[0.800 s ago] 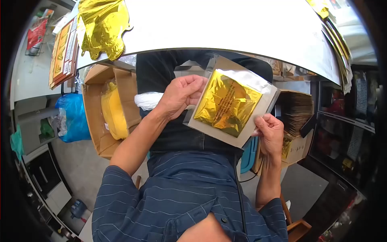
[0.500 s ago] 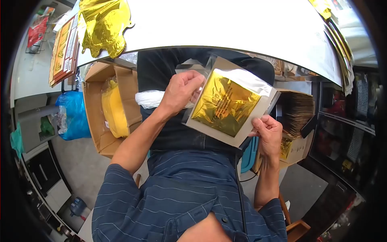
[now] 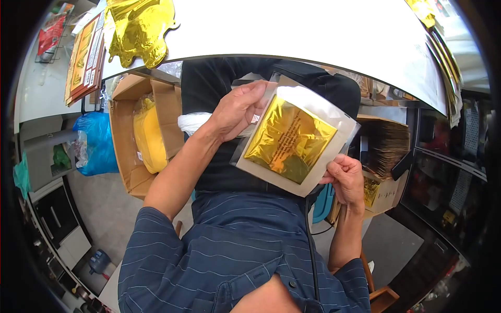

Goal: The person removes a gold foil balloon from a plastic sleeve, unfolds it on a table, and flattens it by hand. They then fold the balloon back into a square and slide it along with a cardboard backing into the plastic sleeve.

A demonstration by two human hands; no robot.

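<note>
A clear plastic sleeve with a grey-beige card and a folded gold foil piece in it is held tilted above the lap. Dark printed text shows on the foil. My left hand pinches the sleeve's clear edge at the upper left. At the lower right, my right hand grips the sleeve's edge between thumb and fingers. White string lies on the thigh beside my left wrist.
A white table spans the top, with gold foil shapes at its left. An open carton holding a yellow bundle stands left, near a blue bag. Right, a box holds stacked brown cards.
The sleeve has turned slightly and its lower corner has shifted left. My left hand has moved a little up along its edge. Both hands still hold it.
</note>
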